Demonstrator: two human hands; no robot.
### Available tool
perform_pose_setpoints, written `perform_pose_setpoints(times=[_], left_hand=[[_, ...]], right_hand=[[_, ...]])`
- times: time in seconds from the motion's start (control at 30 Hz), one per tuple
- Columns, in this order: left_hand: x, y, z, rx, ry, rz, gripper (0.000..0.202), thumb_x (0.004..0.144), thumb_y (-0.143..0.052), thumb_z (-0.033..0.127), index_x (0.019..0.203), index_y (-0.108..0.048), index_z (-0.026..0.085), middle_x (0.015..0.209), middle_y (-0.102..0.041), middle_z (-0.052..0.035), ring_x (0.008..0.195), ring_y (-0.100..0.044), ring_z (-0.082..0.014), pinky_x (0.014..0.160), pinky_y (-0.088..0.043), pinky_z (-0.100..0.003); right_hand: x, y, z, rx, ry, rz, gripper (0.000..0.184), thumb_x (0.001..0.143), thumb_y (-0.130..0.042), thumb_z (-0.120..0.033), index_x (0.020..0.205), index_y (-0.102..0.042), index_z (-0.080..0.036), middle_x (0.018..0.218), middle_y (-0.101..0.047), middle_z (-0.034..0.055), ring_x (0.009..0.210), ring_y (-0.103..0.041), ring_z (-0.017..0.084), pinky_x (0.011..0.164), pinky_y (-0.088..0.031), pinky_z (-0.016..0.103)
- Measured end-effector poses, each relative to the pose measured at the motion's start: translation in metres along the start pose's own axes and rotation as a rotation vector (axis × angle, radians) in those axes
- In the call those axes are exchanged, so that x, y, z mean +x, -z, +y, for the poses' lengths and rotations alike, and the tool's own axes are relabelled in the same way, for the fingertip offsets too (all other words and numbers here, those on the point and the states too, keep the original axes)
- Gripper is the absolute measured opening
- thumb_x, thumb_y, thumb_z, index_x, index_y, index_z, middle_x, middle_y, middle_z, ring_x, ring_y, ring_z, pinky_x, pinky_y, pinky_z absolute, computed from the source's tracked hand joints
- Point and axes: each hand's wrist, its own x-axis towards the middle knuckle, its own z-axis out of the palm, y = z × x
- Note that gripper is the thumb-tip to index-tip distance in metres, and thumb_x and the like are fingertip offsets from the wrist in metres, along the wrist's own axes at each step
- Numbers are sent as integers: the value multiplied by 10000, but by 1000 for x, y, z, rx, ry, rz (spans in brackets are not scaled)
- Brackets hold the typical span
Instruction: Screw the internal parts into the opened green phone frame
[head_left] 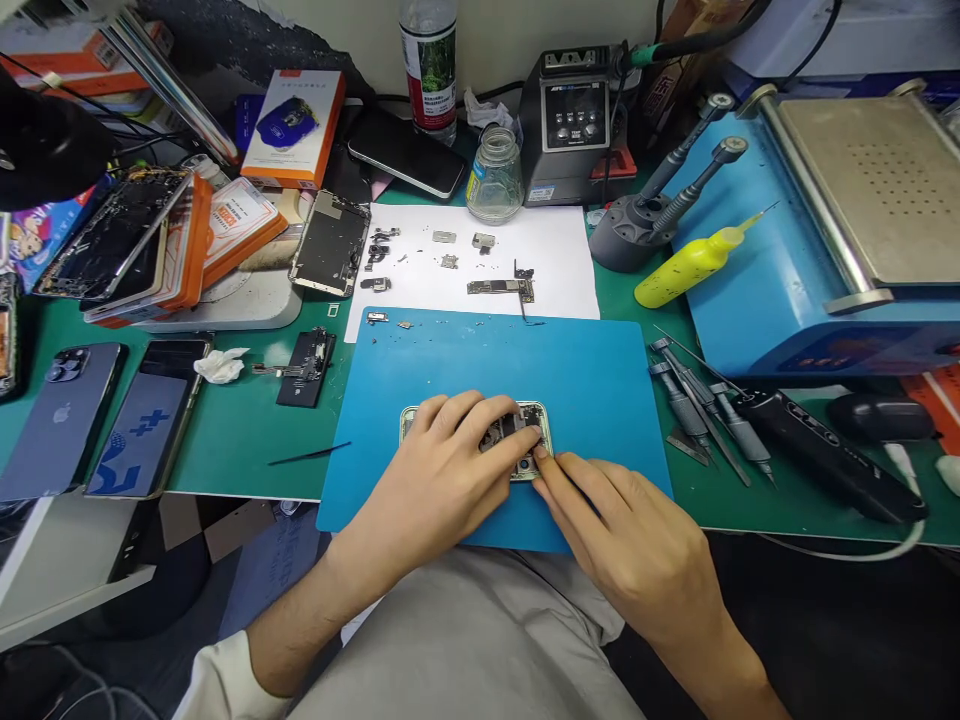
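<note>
An opened phone body (525, 425) with bare internals lies on a blue work mat (585, 380) in front of me. My left hand (442, 465) lies over its left half, fingers curled down on the frame and pressing it to the mat. At the phone's lower right corner my right hand (622, 540) has its fingertips pinched together; what they pinch, if anything, is too small to make out. A white paper sheet (555, 260) behind the mat carries a logic board (501, 289) and several small removed parts.
Screwdrivers and tweezers (701, 410) lie right of the mat, beside a black electric driver (825, 450). A blue heating machine (832, 230), yellow squeeze bottle (690, 265), soldering station (574, 125) and glass jar (495, 175) stand behind. Phones (105, 415) and boxes crowd the left.
</note>
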Motion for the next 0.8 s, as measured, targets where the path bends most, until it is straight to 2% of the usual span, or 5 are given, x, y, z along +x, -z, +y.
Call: perform_pose_setpoints(times=[0.17,0.3,0.57,0.7,0.8], left_hand=[[3,3,-2,49,-40,10,365,1122,-633,189,1457,-729,297,1480,-743,-66,1330,-622,-288,1034,-463,-445],[4,3,-1,122,-81,20,319,1142,-624,199,1429,-749,261,1455,-766,-66,1318,-636,-289,1051,-457,-464],[2,1,2,189,-155,38,334,1173,-616,224,1486,-729,193,1491,-769,-56,1375,-625,-281,1117,-457,-461],[1,1,4,153,-141,59,344,1171,-643,246,1496,-719,163,1467,-780,-72,1359,-630,-283,1115,-467,-460],[-1,4,1,83,-96,83,333,1197,-586,293,1468,-727,159,1423,-788,-90,1328,-646,-279,1093,-494,-446]], right_hand=[[-1,0,-3,18,-22,2,290,1034,-808,-137,1301,-747,-44,1146,-788,90,973,-672,201,801,-492,391],[0,0,-2,27,-30,-2,288,1039,-800,-138,1306,-747,-43,1156,-790,87,972,-670,201,807,-497,391],[0,2,0,66,-85,13,231,1038,-791,-104,1260,-754,-53,1172,-783,100,1013,-698,194,882,-556,359],[0,2,0,63,-84,16,244,1034,-800,-110,1269,-756,-65,1170,-784,89,982,-685,182,870,-553,347],[-1,1,1,61,-67,10,230,1035,-803,-124,1256,-759,-73,1153,-781,84,960,-674,181,852,-549,350]])
